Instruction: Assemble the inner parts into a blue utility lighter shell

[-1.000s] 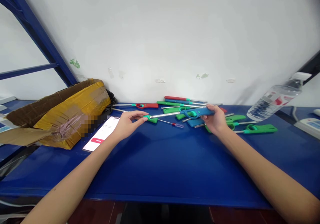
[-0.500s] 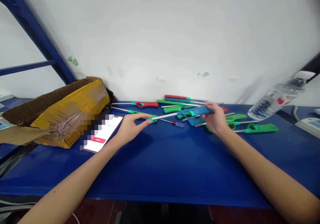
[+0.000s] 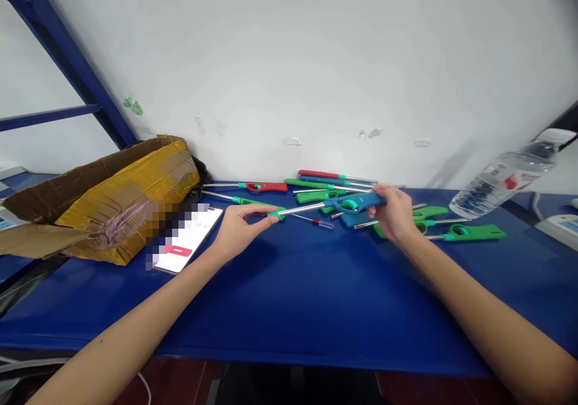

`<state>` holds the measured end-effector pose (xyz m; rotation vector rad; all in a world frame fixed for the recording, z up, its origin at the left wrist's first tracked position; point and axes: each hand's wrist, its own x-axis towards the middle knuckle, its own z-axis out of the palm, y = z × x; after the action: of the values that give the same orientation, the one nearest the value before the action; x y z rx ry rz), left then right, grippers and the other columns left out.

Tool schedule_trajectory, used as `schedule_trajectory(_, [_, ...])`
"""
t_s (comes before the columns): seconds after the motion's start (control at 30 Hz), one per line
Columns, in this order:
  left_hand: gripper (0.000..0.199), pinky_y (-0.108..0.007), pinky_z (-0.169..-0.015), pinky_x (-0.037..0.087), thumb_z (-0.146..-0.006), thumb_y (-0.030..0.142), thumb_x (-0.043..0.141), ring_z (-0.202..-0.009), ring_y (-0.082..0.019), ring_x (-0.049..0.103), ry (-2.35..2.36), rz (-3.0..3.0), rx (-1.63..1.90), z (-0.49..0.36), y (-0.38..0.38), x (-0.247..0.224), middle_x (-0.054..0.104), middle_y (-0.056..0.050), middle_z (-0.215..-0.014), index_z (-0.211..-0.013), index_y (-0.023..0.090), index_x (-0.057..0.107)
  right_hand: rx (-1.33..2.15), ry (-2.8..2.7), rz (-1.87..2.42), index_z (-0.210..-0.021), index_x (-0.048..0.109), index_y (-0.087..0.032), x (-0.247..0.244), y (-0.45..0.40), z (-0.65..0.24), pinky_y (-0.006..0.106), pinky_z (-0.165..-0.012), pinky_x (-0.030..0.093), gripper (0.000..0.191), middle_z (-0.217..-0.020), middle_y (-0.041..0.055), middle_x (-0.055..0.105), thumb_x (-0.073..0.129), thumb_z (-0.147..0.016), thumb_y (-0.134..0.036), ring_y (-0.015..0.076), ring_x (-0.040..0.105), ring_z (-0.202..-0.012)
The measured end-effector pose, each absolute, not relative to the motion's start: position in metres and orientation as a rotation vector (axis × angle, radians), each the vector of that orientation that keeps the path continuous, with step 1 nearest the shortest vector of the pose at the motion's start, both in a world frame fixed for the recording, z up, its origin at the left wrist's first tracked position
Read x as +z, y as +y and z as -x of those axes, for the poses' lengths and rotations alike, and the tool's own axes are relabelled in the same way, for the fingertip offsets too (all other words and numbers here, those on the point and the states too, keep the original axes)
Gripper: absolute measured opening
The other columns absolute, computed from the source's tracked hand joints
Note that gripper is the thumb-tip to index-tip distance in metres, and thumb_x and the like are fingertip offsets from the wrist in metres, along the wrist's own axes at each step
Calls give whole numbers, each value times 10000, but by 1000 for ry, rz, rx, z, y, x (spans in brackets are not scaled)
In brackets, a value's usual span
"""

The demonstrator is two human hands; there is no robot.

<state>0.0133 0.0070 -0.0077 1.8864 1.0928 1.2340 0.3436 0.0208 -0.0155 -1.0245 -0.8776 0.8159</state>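
Observation:
A long-necked blue gas lighter (image 3: 363,201) is raised just over the table, lying almost level with its metal tube toward the left. My right hand (image 3: 394,212) is closed around the rear end of its handle. At the tube's far end my left hand (image 3: 239,231) pinches a small teal-green piece (image 3: 276,215) between thumb and fingers. Whether that piece sits on the tube or only touches it, I cannot tell. Behind my left fingers lies a green lighter (image 3: 253,204). A screwdriver (image 3: 323,224) with a clear, red-ended handle rests below the raised tube.
Red lighter (image 3: 271,186) and several green and blue lighters (image 3: 478,232) lie along the wall. At left stand a taped cardboard box (image 3: 135,206) and a phone (image 3: 192,242) with a lit screen. A tilted water bottle (image 3: 506,176) is at right on the blue table (image 3: 289,309).
Both hands keep the same holds on the lighter and teal piece, shifting very slightly right in the picture. The whole view has moved a little too.

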Motion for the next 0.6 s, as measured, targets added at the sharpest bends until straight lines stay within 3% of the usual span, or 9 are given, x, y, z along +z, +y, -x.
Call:
schedule_trajectory(0.23, [244, -331, -843, 591, -744, 350, 804, -867, -213, 728, 1062, -1873, 1256, -12, 9, -10, 776, -51, -925, -923, 187, 776, 745, -1005, 982, -764, 601, -215, -4, 15, -349, 241, -331, 405, 81, -498, -62, 514, 651, -718, -259, 110, 478, -335])
schedule_trajectory(0.43, [240, -291, -742, 585, -849, 383, 687, -774, -191, 729, 1036, -1858, 1098, -17, 6, -6, 773, -45, -810, -924, 170, 767, 906, -1271, 815, -960, 625, -251, -2, 3, -341, 322, -551, 577, 256, -918, 18, 704, 738, -783, -398, 160, 657, -588])
schedule_trajectory(0.6, [207, -271, -718, 559, -882, 370, 652, -784, -182, 718, 1046, -2060, 874, -18, 5, -8, 774, -22, -844, -920, 200, 764, 1042, -1345, 822, -1002, 638, -258, -14, 0, -328, 330, -625, 605, 234, -967, 19, 704, 708, -838, -409, 160, 683, -634])
